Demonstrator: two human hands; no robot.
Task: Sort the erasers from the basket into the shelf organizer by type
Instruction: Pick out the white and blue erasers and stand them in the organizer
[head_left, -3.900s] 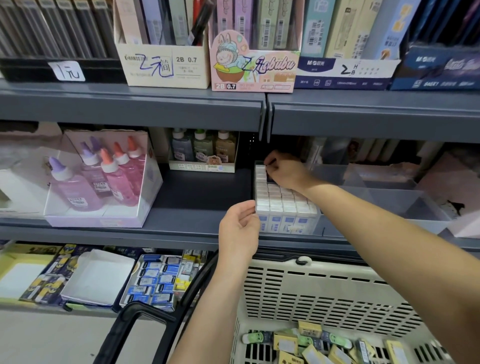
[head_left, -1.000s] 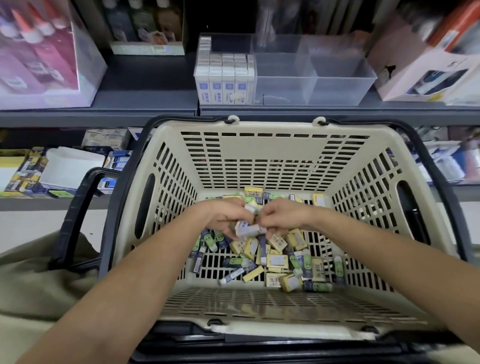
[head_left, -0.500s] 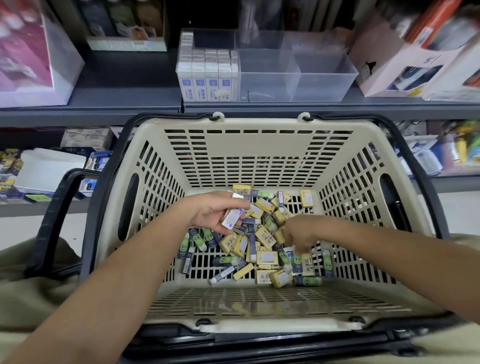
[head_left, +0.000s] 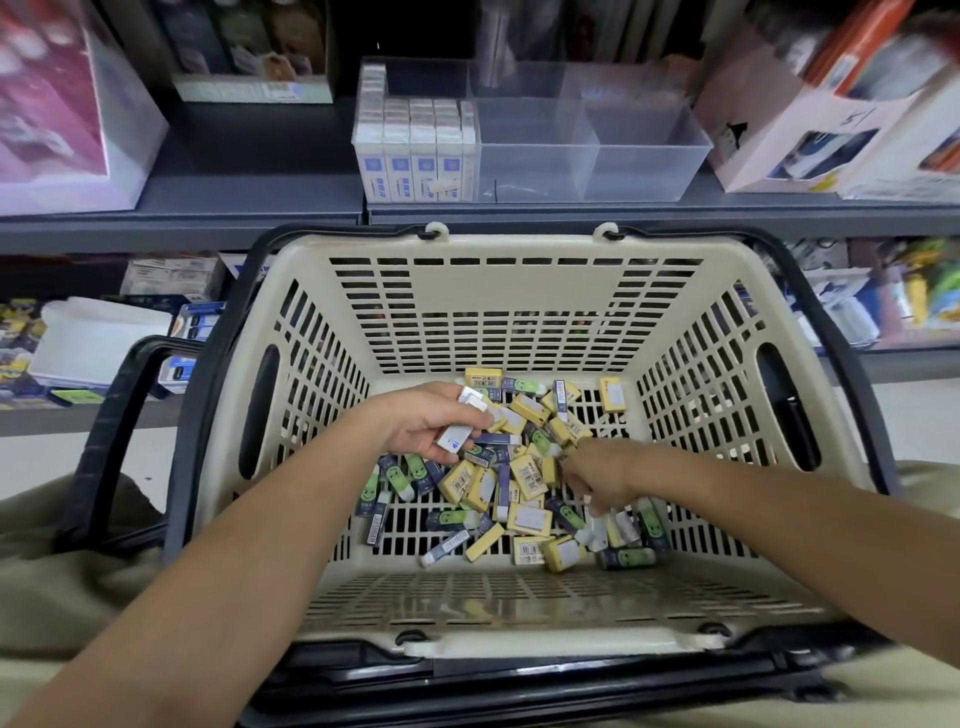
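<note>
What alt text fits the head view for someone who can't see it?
A person's left hand holds white erasers over a cream basket of yellow and green erasers; the right hand reaches among them. Behind, a clear shelf organizer has its left compartment filled.

The cream basket (head_left: 498, 291) is showing a slotted grid pattern and carrying black handles (head_left: 124, 415). Inside it, yellow erasers (head_left: 529, 475) printed with black barcodes are mixing with dark blue erasers (head_left: 452, 518) bearing green smiling faces. The white erasers (head_left: 456, 437) with blue print are matching the white-and-blue packs (head_left: 415, 166) lining the clear shelf organizer (head_left: 649, 166).
</note>
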